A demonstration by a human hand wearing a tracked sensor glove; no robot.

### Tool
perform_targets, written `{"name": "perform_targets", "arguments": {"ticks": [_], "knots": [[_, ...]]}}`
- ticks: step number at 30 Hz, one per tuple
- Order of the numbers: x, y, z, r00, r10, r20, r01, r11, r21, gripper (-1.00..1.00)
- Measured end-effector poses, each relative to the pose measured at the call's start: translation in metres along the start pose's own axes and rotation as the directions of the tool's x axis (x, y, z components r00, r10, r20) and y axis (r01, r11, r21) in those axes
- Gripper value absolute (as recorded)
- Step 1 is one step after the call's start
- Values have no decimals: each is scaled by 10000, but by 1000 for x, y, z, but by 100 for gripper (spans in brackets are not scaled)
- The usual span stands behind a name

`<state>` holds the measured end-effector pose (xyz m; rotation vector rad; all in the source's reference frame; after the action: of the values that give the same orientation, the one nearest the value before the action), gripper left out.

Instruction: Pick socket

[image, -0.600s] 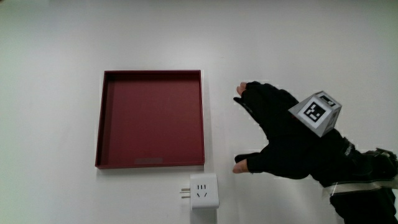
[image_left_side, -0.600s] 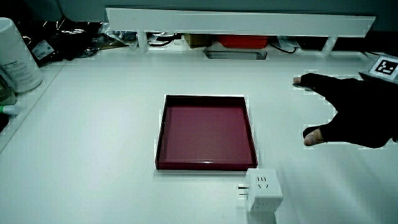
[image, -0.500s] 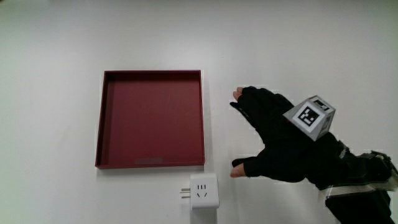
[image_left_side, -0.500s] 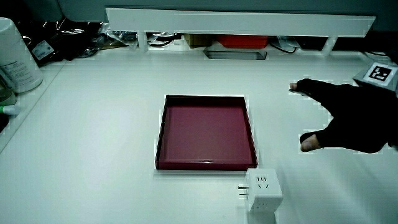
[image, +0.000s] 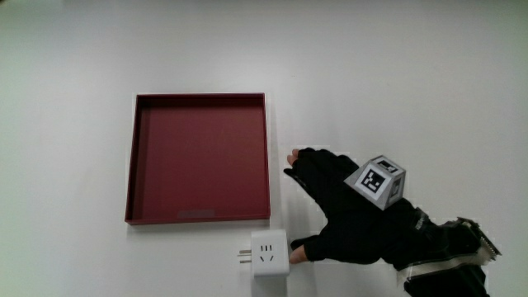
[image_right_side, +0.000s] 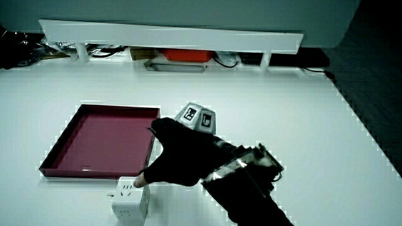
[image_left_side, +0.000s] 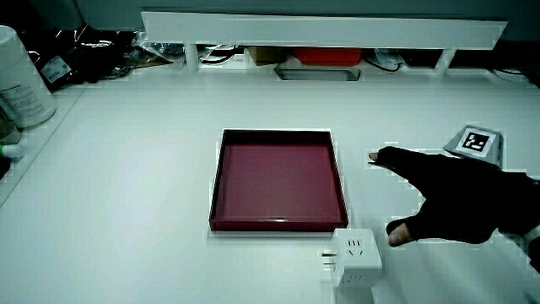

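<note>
Fingers point(image: 307, 162) spread, holding nothing — thumb nearly at the socket point(image: 271, 254) | hand point(image: 346, 210) at its three o'clock | socket just beside the red tray point(image: 198, 216), nearer me | looks rigid, light, smooth — I'd pinch its flat sides, away from the prongs

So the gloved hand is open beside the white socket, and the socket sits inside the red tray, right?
Not quite. The hand is open beside the socket, but the socket sits on the table outside the red tray, nearer the person, as the main view shows.
</note>
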<state>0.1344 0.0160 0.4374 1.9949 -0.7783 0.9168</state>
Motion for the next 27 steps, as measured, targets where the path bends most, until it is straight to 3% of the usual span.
{"name": "perform_targets", "arguments": {"ticks": [1, 3, 7, 8, 9, 12, 13, 15, 18, 19, 21, 26, 27], "knots": [[-1, 1, -3, 9994, -335, -101, 333, 9993, -190, 0], [0, 3, -9, 9994, -321, 161, 326, 9990, -315, 0], [1, 7, -22, 9963, -817, -281, 793, 9937, -791, 0], [9, 8, -28, 9899, -1224, 720, 1272, 9897, -660, 0], [1, 8, -26, 9911, -1280, 354, 1300, 9896, -614, 0], [13, 11, -38, 9886, -1340, 689, 1390, 9876, -730, 0], [7, 11, -37, 9905, -1311, 417, 1342, 9876, -819, 0], [9, 13, -43, 9920, -1218, 342, 1243, 9884, -876, 0], [10, 15, -50, 9888, -1431, 422, 1470, 9829, -1112, 0], [11, 16, -53, 9921, -1210, 332, 1238, 9872, -1003, 0], [7, 16, -54, 9927, -1195, 136, 1203, 9867, -1092, 0], [14, 20, -67, 9916, -1226, 421, 1270, 9835, -1285, 0], [8, 20, -66, 9920, -1243, 244, 1264, 9839, -1264, 0]]}}
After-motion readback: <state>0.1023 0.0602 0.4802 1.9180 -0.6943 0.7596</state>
